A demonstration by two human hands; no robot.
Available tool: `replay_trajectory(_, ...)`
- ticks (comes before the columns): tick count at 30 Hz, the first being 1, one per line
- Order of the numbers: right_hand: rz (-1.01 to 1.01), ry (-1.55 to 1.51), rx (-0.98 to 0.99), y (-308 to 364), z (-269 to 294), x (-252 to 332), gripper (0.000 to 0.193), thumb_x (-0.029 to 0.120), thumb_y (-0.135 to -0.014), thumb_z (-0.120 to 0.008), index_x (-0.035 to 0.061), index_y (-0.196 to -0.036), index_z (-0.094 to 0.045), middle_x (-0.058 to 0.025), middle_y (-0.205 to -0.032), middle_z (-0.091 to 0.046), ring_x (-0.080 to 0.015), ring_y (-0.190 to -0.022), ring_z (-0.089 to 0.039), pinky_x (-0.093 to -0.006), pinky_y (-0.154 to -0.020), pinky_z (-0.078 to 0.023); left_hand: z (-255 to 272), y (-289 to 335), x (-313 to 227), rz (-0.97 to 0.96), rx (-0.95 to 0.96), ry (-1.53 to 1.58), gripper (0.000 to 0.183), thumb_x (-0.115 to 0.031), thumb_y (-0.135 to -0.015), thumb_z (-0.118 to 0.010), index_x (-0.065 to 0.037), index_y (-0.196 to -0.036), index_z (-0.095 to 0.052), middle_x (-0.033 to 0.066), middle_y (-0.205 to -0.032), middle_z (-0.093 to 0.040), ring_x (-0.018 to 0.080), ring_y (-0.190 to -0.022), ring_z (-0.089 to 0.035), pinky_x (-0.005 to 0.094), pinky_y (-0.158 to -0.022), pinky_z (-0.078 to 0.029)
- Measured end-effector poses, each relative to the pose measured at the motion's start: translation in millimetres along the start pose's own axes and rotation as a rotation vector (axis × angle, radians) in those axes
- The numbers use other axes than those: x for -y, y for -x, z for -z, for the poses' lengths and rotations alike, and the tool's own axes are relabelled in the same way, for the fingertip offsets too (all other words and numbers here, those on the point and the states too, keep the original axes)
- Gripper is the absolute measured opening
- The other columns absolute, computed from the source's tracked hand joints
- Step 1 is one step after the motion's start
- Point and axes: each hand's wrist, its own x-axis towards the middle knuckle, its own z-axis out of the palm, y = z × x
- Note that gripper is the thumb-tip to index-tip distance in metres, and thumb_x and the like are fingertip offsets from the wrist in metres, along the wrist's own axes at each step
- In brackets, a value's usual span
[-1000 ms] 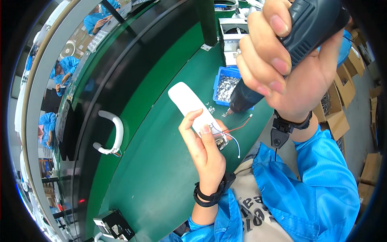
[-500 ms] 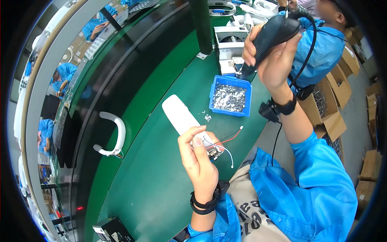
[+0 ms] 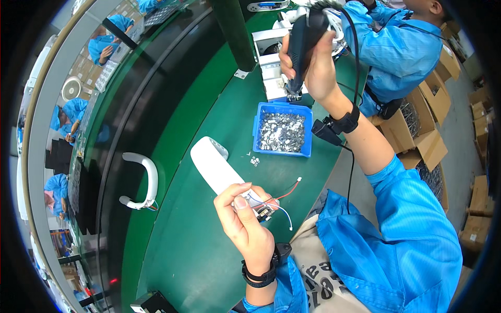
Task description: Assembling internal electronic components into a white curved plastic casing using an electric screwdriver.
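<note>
My left hand (image 3: 246, 221) is closed around a long white plastic housing (image 3: 213, 166), its far end curved over. At the near end, beside my fingers, a small circuit board (image 3: 265, 211) shows, with red, blue and white wires (image 3: 286, 196) trailing off to plugs. Higher up on the right, my right hand (image 3: 322, 70) grips a black electric screwdriver (image 3: 302, 47). Its lower end points down by a white box-shaped machine (image 3: 272, 78), just beyond the blue bin; whether the tip touches anything cannot be made out. That blue bin (image 3: 284, 153) holds many small metal pieces.
Several tiny loose pieces (image 3: 254, 160) lie on the green table (image 3: 182, 245). A white C-shaped part (image 3: 152, 175) rests on the left beside the dark conveyor belt (image 3: 112, 172). A green post (image 3: 229, 34) stands far back. A co-worker's blue sleeve (image 3: 402, 44) and cartons (image 3: 425, 115) are at right.
The screwdriver in my right hand has moved left, and its lower end is by the white machine. My left hand has tilted the housing slightly, showing its curved end. The whole view has shifted.
</note>
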Motion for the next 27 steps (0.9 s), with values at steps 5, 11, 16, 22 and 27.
replay_trajectory(5, -0.224, -0.109, 0.029, 12, -16, 17, 0.093, 0.087, -0.098, -0.016, 0.0025, -0.104, -0.054, -0.0039, -0.074, -0.051, -0.0136, -0.058, -0.049, -0.0285, -0.058, -0.043, 14, 7, -9, 0.011, 0.013, 0.018, 0.018, -0.019, -0.115, -0.040, -0.006, -0.122, -0.050, 0.0120, -0.087, -0.061, 0.0163, -0.070, -0.062, 0.0301, -0.066, -0.053)
replay_trajectory(11, -0.052, -0.254, -0.004, 31, -48, 87, 0.092, 0.090, -0.095, -0.017, 0.0036, -0.098, -0.048, -0.0040, -0.071, -0.046, -0.0124, -0.054, -0.043, -0.0282, -0.050, -0.038, 28, 14, -12, 0.004, 0.031, 0.075, 0.018, -0.013, -0.114, -0.040, -0.002, -0.122, -0.052, 0.0120, -0.091, -0.063, 0.0153, -0.073, -0.062, 0.0293, -0.069, -0.053)
replay_trajectory(16, -0.037, -0.755, -0.025, 43, -94, 128, 0.087, 0.086, -0.098, -0.025, 0.0040, -0.095, -0.055, -0.0071, -0.062, -0.047, -0.0181, -0.043, -0.041, -0.0341, -0.041, -0.037, 27, 13, -17, -0.009, 0.039, 0.032, 0.020, -0.017, -0.115, -0.040, -0.006, -0.127, -0.051, 0.0098, -0.087, -0.062, 0.0128, -0.071, -0.061, 0.0273, -0.066, -0.052)
replay_trajectory(22, 0.066, -0.755, 0.244, 53, -119, 145, 0.089, 0.088, -0.096, -0.024, 0.0047, -0.092, -0.054, -0.0072, -0.061, -0.046, -0.0183, -0.042, -0.042, -0.0350, -0.040, -0.038, 35, 17, -21, 0.027, 0.058, 0.103, 0.023, -0.014, -0.115, -0.040, -0.004, -0.132, -0.050, 0.0094, -0.089, -0.064, 0.0111, -0.074, -0.061, 0.0266, -0.069, -0.051)
replay_trajectory(27, 0.221, -0.637, 0.080, 37, -114, 114, 0.098, 0.092, -0.093, -0.021, 0.0011, -0.096, -0.057, -0.0127, -0.060, -0.052, -0.0232, -0.042, -0.049, -0.0372, -0.040, -0.043, 42, 22, -26, 0.019, 0.028, 0.081, 0.022, -0.014, -0.115, -0.040, -0.004, -0.131, -0.050, 0.0095, -0.088, -0.063, 0.0121, -0.073, -0.061, 0.0273, -0.069, -0.052)
